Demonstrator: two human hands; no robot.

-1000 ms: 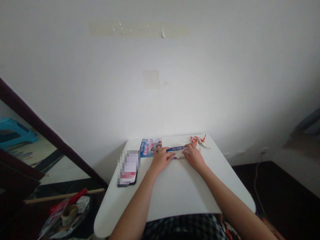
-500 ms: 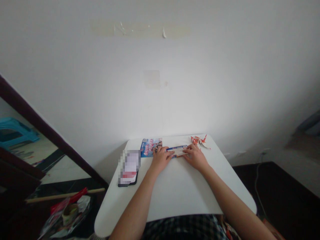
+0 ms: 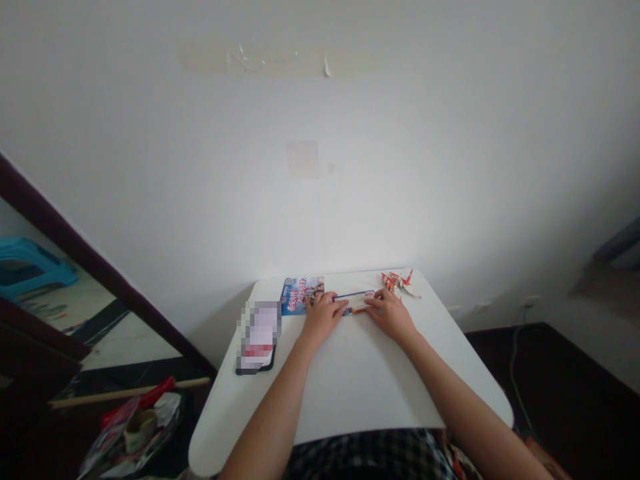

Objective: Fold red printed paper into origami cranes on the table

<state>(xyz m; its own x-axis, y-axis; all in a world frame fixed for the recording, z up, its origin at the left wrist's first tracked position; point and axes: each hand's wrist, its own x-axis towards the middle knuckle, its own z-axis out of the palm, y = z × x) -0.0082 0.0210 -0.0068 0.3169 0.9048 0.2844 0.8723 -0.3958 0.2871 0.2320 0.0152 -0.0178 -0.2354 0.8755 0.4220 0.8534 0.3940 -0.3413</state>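
Note:
A printed paper (image 3: 355,303) lies between my hands, folded into a narrow strip with its pale back uppermost and blue and orange print along its edges. My left hand (image 3: 323,312) grips the strip's left end, fingers pressed down on the fold. At the other end my right hand (image 3: 393,312) pinches the paper between thumb and fingers. Left of my left hand lies a flat blue leaflet (image 3: 295,297) with white and red lettering, partly covered by my fingers. Beyond my right hand sits a folded orange-and-white paper figure (image 3: 400,283) with pointed tips.
A phone (image 3: 259,337), its screen blurred out, rests at the left of the white table (image 3: 370,393). The wall (image 3: 425,167) stands right behind the table. On the floor at lower left is a bag of rubbish (image 3: 140,433) beside a wooden stick (image 3: 195,383).
The pale flap has shifted towards the wall, so less of the blue printed band shows along the strip's far edge. Both hands stay in nearly the same place.

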